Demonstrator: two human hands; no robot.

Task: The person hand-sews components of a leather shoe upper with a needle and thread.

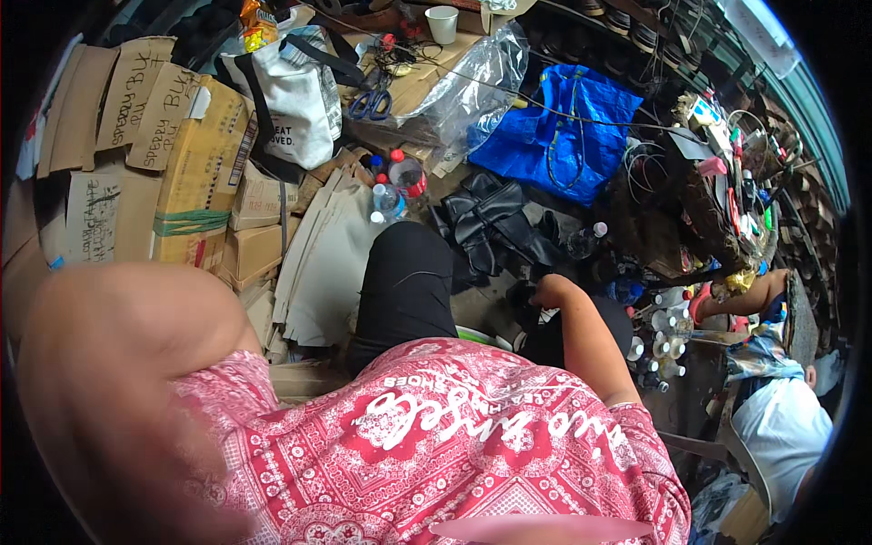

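Observation:
My bent left arm fills the left side, large and blurred, and the hand itself is out of the picture. My right hand (548,292) is low beside my right knee, its fingers curled at a dark object (522,302) that I cannot make out. Just beyond my knees lies a pile of black leather shoe pieces or straps (490,213). Part of a green-and-white rim (481,338) shows between my legs, mostly hidden by my shirt.
Cardboard boxes (195,173) and grey sheets (327,254) stand at the left. Bottles (389,200) are ahead; blue-handled scissors (371,104) lie on a worktop. A blue plastic bag (568,127), small bottles (668,345) and a cluttered rack (718,182) are right, with another person (781,427) nearby.

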